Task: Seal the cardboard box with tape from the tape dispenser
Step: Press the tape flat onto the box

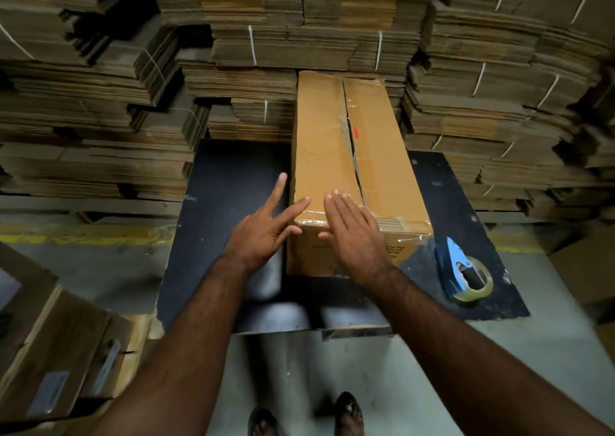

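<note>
A long brown cardboard box (319,142) lies lengthwise on a dark table (226,196), its two top flaps meeting along a partly gaping centre seam. Clear tape wraps the near end. My left hand (263,229) is open at the box's near left corner, fingers spread, one fingertip touching the top edge. My right hand (352,236) lies flat, palm down, over the near top edge of the box. A blue tape dispenser (461,269) with a roll of clear tape rests on the table to the right of the box, apart from both hands.
Bundled stacks of flat cardboard (299,29) wall in the back and both sides. More cardboard boxes (56,352) stand on the floor at lower left. The person's feet (346,412) are on the grey floor below the table's near edge.
</note>
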The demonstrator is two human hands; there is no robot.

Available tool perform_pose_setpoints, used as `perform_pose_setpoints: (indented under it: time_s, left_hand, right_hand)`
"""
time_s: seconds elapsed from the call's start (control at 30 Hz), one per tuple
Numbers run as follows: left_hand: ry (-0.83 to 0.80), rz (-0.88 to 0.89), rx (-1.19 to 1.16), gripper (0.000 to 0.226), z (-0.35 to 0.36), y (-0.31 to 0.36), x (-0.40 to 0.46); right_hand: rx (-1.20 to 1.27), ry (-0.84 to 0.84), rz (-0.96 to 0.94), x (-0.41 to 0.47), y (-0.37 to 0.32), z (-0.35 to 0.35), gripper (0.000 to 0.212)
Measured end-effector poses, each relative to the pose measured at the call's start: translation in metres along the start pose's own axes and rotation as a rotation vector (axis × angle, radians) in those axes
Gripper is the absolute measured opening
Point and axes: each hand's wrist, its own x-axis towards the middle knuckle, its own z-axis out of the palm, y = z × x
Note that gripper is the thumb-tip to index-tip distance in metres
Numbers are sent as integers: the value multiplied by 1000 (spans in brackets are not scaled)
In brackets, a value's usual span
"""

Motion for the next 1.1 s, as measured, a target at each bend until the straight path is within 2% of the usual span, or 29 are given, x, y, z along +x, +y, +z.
perform_pose_setpoints:
  time_s: [0.13, 0.3, 0.43, 0.6, 0.7, 0.77, 0.87, 0.97, 1.03, 1.1]
  left_hand:
    - [-8, 41, 52, 59, -5, 7, 2]
    - [11, -50, 70, 54, 11, 23, 4]
    - [47, 73, 216, 53, 9, 25, 1]
    - [161, 178, 138, 49, 22, 49, 14]
    - [163, 191, 128, 47, 28, 48, 13]
    - [155, 218, 130, 49, 24, 44, 10]
    - [105, 219, 164, 46, 19, 53, 17]
    - [105, 168, 233, 50, 25, 77, 28]
    - [119, 161, 271, 49, 32, 83, 31]
    - [108, 155, 305, 48, 37, 80, 30]
  right_hand:
    - [188, 2, -20, -2, 5, -10, 66]
    - [154, -14, -10, 1, 2, -8, 59]
    - [206, -110, -122, -1, 21, -19, 63]
    - [175, 21, 36, -17, 45, -6, 66]
    - [166, 86, 35, -20, 45, 7, 60]
    - [160, 85, -14, -17, 47, 5, 61]
    - [172, -5, -67, -17, 63, -3, 72]
    - [223, 20, 37, -23, 72, -2, 80]
    - [208, 60, 87, -26, 70, 4, 76]
    - [204, 64, 56, -25, 68, 6, 67]
